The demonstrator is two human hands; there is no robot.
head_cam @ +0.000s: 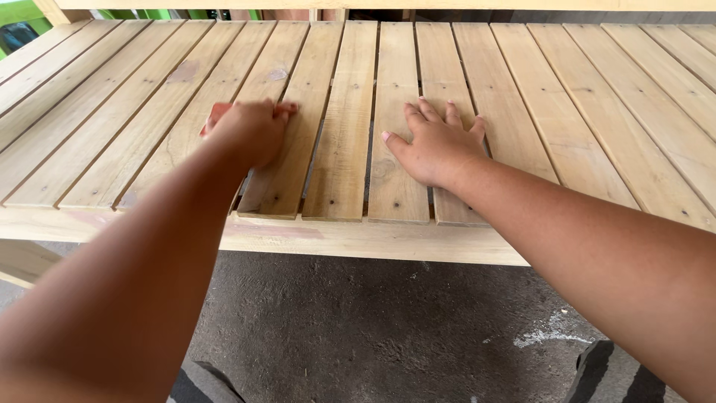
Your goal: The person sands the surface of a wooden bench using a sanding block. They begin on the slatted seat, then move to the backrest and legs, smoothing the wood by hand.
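Observation:
My left hand (250, 130) presses a reddish-brown piece of sandpaper (215, 113) flat onto a slat of a pale wooden slatted frame (350, 149); the fingers curl over it and only its upper-left corner shows. My right hand (436, 145) lies flat, palm down, with fingers spread on the slats near the middle of the frame, holding nothing. Both forearms reach in from the bottom of the view.
The frame's front rail (358, 239) runs across below the slat ends. Under it lies a dark rough floor (358, 328) with a white smear (548, 334) at right. Green objects (19, 22) show past the far left corner. Striped footwear (604, 373) appears at the bottom.

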